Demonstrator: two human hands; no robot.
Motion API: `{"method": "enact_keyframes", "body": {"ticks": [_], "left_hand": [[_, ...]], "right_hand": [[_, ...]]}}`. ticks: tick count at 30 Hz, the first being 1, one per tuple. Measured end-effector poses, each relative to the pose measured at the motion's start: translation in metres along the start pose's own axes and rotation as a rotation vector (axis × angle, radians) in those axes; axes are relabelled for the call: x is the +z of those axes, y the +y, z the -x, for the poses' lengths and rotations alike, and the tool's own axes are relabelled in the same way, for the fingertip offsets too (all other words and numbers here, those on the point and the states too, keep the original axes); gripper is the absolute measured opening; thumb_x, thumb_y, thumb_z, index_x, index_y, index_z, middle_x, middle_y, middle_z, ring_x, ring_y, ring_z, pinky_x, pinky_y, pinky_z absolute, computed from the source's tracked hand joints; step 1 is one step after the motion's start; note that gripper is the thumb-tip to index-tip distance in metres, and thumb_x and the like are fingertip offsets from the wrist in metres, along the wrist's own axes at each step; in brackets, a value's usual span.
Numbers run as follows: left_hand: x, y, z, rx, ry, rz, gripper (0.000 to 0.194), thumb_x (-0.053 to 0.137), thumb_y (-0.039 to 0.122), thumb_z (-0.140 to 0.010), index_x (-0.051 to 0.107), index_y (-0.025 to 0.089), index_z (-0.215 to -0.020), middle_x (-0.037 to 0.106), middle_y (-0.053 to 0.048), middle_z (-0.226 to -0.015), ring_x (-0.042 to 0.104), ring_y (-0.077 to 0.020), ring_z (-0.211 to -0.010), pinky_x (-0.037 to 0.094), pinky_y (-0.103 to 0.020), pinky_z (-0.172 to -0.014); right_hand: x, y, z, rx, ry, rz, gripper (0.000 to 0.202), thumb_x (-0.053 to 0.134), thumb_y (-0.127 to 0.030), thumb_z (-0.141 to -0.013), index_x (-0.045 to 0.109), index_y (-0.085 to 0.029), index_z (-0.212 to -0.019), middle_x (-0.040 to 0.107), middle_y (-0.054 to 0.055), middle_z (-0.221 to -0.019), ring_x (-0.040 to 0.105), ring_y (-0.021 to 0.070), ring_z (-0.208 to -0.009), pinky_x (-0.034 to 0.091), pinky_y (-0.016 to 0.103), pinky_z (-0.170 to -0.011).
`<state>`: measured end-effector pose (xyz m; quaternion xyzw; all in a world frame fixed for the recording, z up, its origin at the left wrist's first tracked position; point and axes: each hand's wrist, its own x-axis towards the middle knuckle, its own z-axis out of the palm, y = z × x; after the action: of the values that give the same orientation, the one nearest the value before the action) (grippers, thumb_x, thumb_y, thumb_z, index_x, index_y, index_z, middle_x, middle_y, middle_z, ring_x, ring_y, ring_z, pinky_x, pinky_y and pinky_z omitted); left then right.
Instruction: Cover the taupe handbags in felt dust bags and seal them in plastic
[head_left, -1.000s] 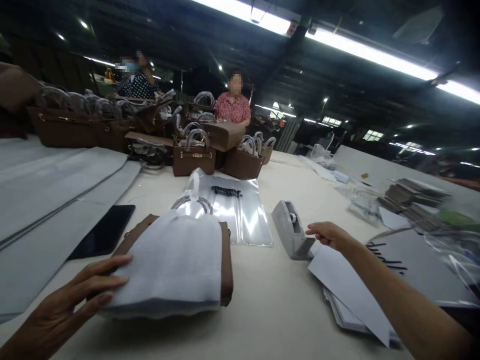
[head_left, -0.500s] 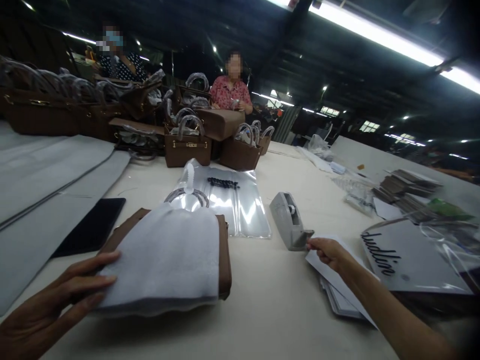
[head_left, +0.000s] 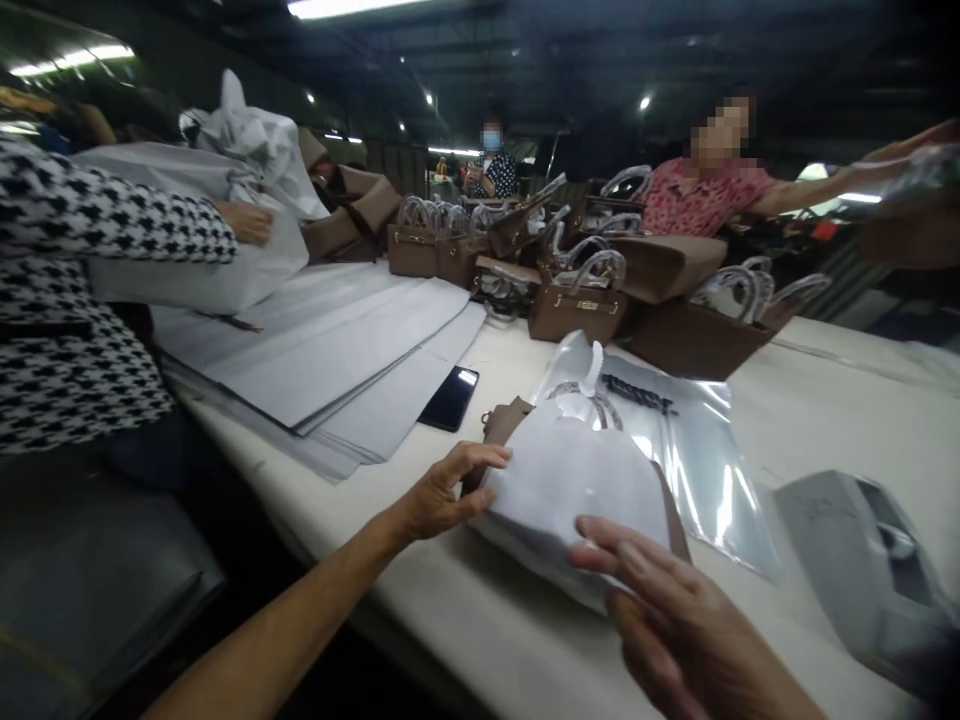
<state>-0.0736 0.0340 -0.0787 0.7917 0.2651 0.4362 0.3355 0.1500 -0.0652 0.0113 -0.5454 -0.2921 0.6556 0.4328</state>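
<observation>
A brown handbag (head_left: 507, 422) lies on the table in front of me, mostly covered by a white wrapping sheet (head_left: 574, 470). Its plastic-wrapped handles stick out at the far end. My left hand (head_left: 439, 495) is at the bag's left edge, fingertips and thumb apart against the sheet. Over the near right part of the sheet, my right hand (head_left: 667, 610) has its fingers stretched out, the tips touching or just above it. No tape can be made out at the fingertips. Beyond the bag lies a clear plastic bag (head_left: 709, 470) with black lettering.
A grey tape dispenser (head_left: 832, 530) stands at the right. White sheets (head_left: 315, 350) are stacked at the left, beside a black phone (head_left: 450, 398). Several brown handbags (head_left: 577, 312) stand behind. A co-worker's houndstooth sleeve (head_left: 150, 215) is at left; another person (head_left: 701, 190) reaches rightward.
My right hand has left the tape dispenser and come to the wrapped bag. My view has swung left, bringing the houndstooth sleeve in. The person in pink now stretches an arm out.
</observation>
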Motion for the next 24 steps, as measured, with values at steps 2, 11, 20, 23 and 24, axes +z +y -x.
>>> {"method": "enact_keyframes", "body": {"ticks": [2,11,20,23,24], "left_hand": [[0.0,-0.001,0.001,0.039,0.011,-0.005,0.038,0.053,0.017,-0.082,0.045,0.022,-0.119,0.049,-0.009,-0.122,0.043,-0.0192,-0.116,0.037,-0.035,-0.098],[-0.003,-0.002,-0.002,0.135,-0.024,-0.174,0.026,0.048,0.018,-0.084,0.063,0.02,-0.105,0.049,-0.01,-0.121,0.044,-0.0185,-0.11,0.036,-0.034,-0.098],[-0.002,-0.004,0.0,0.159,-0.01,-0.159,0.027,0.046,0.017,-0.082,0.065,0.019,-0.101,0.05,-0.009,-0.122,0.046,-0.018,-0.107,0.035,-0.034,-0.097],[-0.001,-0.002,-0.001,0.139,-0.006,-0.143,0.025,0.047,0.018,-0.082,0.066,0.018,-0.1,0.052,-0.009,-0.121,0.047,-0.0177,-0.108,0.035,-0.033,-0.098],[0.0,-0.001,-0.001,0.126,-0.001,-0.145,0.023,0.05,0.02,-0.082,0.066,0.018,-0.099,0.052,-0.008,-0.12,0.046,-0.0178,-0.108,0.035,-0.033,-0.098]], "right_hand": [[0.044,0.009,-0.013,0.041,-0.098,-0.096,0.042,0.07,-0.041,-0.067,0.062,-0.017,-0.1,0.062,0.01,-0.099,0.035,0.0003,-0.038,0.027,0.014,-0.03],[0.063,0.035,-0.044,0.045,-0.027,-0.215,0.034,0.067,-0.034,-0.072,0.059,-0.009,-0.094,0.063,0.012,-0.095,0.043,0.0024,-0.044,0.031,0.012,-0.033],[0.082,0.047,-0.021,-0.028,0.083,-0.301,0.053,0.067,-0.034,-0.071,0.044,-0.014,-0.114,0.06,0.014,-0.105,0.055,0.0093,-0.058,0.047,0.021,-0.048],[0.085,0.054,-0.022,-0.058,0.099,-0.323,0.058,0.068,-0.037,-0.07,0.04,-0.018,-0.118,0.061,0.012,-0.103,0.056,0.0098,-0.059,0.048,0.022,-0.051],[0.085,0.057,-0.022,-0.057,0.1,-0.339,0.059,0.068,-0.037,-0.07,0.04,-0.02,-0.118,0.061,0.011,-0.104,0.057,0.01,-0.059,0.048,0.023,-0.051]]}}
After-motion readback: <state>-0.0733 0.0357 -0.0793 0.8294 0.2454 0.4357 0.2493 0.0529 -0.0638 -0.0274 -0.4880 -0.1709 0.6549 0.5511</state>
